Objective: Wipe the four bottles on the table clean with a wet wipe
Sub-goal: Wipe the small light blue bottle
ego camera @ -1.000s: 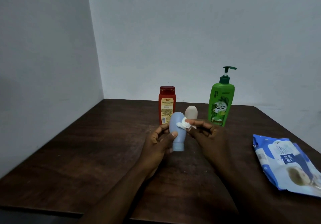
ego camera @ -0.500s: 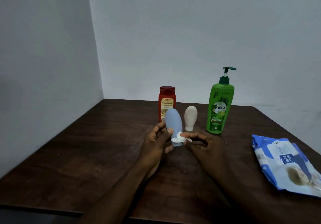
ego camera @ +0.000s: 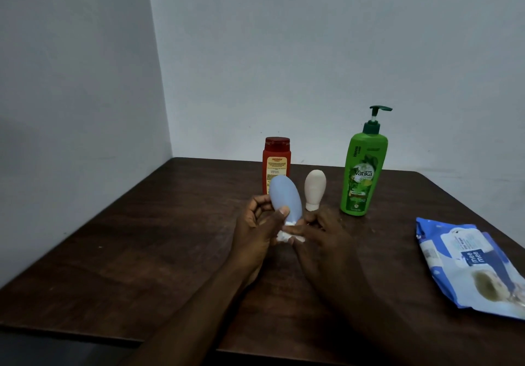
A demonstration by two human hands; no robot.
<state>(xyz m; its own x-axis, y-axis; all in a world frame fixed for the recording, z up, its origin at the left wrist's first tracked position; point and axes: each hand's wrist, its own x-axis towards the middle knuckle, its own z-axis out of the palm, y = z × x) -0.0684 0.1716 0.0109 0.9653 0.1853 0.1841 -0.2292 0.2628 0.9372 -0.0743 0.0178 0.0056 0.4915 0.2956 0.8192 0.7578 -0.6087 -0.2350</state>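
The table (ego camera: 142, 252) fills the lower view, dark wood, set in a corner. At 3 o'clock on it lies the wipes pack (ego camera: 468, 263), flat. At 12 to 1 o'clock, the green pump bottle (ego camera: 363, 175) stands upright, well apart from the hands. At 12 o'clock the red bottle (ego camera: 276, 164) stands upright, partly behind the blue bottle (ego camera: 284, 198). Between red and green, the small cream bottle (ego camera: 314, 192) stands cap down.

At the centre, the left hand (ego camera: 255, 232) holds the blue bottle off the table, cap end down, its grip closed around the lower body with the thumb across the front. The right hand (ego camera: 321, 237) pinches the crumpled wipe (ego camera: 287, 233) against the bottle's cap end.

Judging by this, the blue bottle is being wiped, near its base. Whether the three standing bottles are already clean cannot be told; if not, three remain.
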